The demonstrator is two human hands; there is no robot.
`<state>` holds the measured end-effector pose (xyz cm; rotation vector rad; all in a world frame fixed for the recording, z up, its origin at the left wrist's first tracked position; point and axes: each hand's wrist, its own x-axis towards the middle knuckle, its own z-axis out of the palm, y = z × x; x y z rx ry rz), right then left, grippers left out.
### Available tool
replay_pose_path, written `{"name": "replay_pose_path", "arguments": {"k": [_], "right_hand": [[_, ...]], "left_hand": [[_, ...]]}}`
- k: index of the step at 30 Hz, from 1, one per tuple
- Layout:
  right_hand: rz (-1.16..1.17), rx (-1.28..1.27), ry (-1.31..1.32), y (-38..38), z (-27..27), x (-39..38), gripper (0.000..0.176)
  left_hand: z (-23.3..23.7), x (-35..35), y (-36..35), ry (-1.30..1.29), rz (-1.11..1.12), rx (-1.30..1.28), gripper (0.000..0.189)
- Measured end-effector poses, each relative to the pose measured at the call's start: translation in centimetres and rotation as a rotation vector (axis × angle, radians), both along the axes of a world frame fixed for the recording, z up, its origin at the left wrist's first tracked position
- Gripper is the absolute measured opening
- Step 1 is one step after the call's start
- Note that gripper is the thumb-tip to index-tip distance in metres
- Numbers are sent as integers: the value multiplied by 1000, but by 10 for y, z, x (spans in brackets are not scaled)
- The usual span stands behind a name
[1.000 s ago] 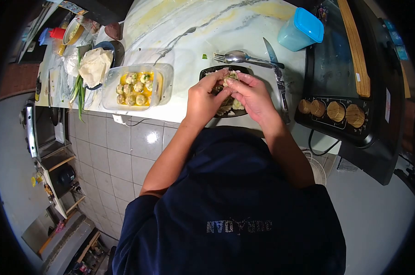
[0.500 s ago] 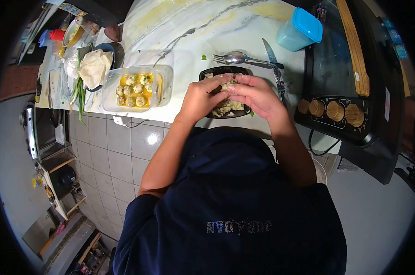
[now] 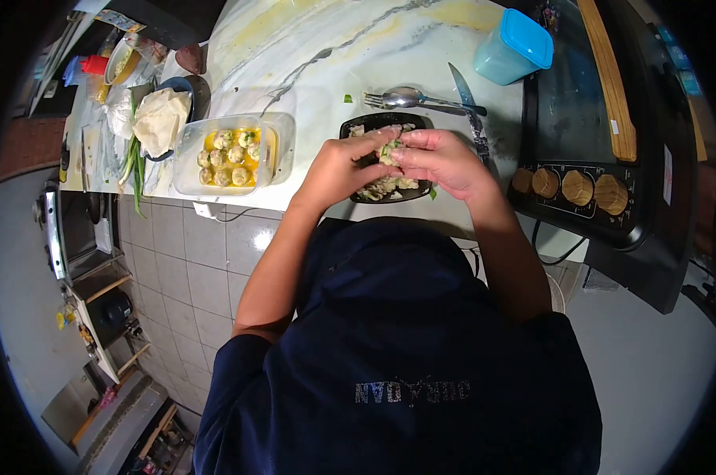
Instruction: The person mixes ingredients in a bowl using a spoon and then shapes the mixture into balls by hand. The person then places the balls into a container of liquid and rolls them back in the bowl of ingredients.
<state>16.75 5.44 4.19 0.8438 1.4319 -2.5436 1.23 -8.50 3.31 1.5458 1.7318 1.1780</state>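
Over a black tray (image 3: 348, 127) of pale chopped filling (image 3: 386, 188), my left hand (image 3: 338, 166) and my right hand (image 3: 445, 164) face each other. Between their fingertips they grip a lump of pale filling with green bits (image 3: 388, 152). The fingers of both hands are curled around its sides. To the left stands a clear plastic container (image 3: 185, 180) with several round balls (image 3: 223, 157) in yellow liquid.
Behind the tray lie a spoon and fork (image 3: 401, 97) and a knife (image 3: 460, 83). A blue-lidded container (image 3: 504, 59) stands at the back right, beside a black oven (image 3: 572, 103). Pale wrappers (image 3: 162, 121) and green onions (image 3: 136, 166) are at the left.
The fingertips have moved slightly apart around the lump, which shows more now. The whole view has shifted a little.
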Motion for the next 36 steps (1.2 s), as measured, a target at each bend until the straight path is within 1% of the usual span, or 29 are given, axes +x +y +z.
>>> {"name": "replay_pose_path", "arguments": {"k": [1,2,3,4,5,6,7,8,9,10,11,12,13,14,16,17,19,20,22,26,28,29,30,32,33,34,36], "right_hand": [[2,2,2,-1,1,-1,35],[-103,-44,16,-5,1,-3,35],[-209,-91,29,-9,1,-4,35],[-208,-91,30,-14,-3,-5,35],[-291,-84,57,-20,-9,-5,35],[-373,-78,81,-26,-12,-5,35],[-399,-36,30,-30,-12,-6,34],[-397,-38,26,-29,-12,-5,34],[-343,-44,31,-27,-11,-4,34],[-290,-50,38,-24,-10,-3,34],[-293,-51,37,-19,-10,-1,34],[-181,-13,-9,-14,-10,1,32],[-69,27,-55,-10,-9,2,30],[-71,29,-56,-8,-7,2,30],[37,62,-112,-5,-1,0,31],[40,63,-110,-7,-1,-2,31],[-211,-17,-66,-15,1,-4,33],[-211,-17,-66,-19,-1,-5,33],[-365,-40,43,-26,-9,-4,32],[-313,-1,-4,-21,-18,-3,31],[-304,247,62,-14,-17,-3,31],[-296,447,54,-8,-24,-3,30],[-296,447,51,-1,-27,-3,30],[-144,821,28,8,-31,-2,32],[-94,964,-72,6,-26,-4,31],[-91,965,-73,3,-17,-7,31],[139,1313,-54,-5,-3,-15,31]], "left_hand": [[-2,2,0,21,44,0,52],[-5,4,1,24,46,3,52],[-5,8,2,43,131,17,50],[-6,13,2,60,215,29,48],[-6,19,1,101,274,18,40],[-8,22,3,100,274,17,40],[-11,25,4,141,280,85,41],[-13,27,3,181,287,152,41],[-10,24,4,159,253,154,47],[-6,20,3,158,252,152,47],[-1,15,3,45,181,102,49],[3,11,2,-67,109,53,52],[1,4,2,-71,30,51,54],[-1,0,2,-72,28,52,54],[-6,-3,0,-22,-74,-70,50],[-8,-1,0,-20,-71,-69,50],[-8,8,2,-5,91,-7,46],[-9,13,1,-5,92,-7,46],[-11,21,1,37,260,-10,45],[-8,18,-1,48,194,38,47],[-1,9,0,-49,157,51,50],[-5,2,-2,-29,176,16,47],[-2,-2,-1,-109,212,-16,40],[-1,-9,-3,-133,293,-65,31],[-3,-10,-4,-136,294,-65,31],[-7,-10,-4,-109,275,-48,29],[-8,-10,-5,-84,260,-30,26]]}}
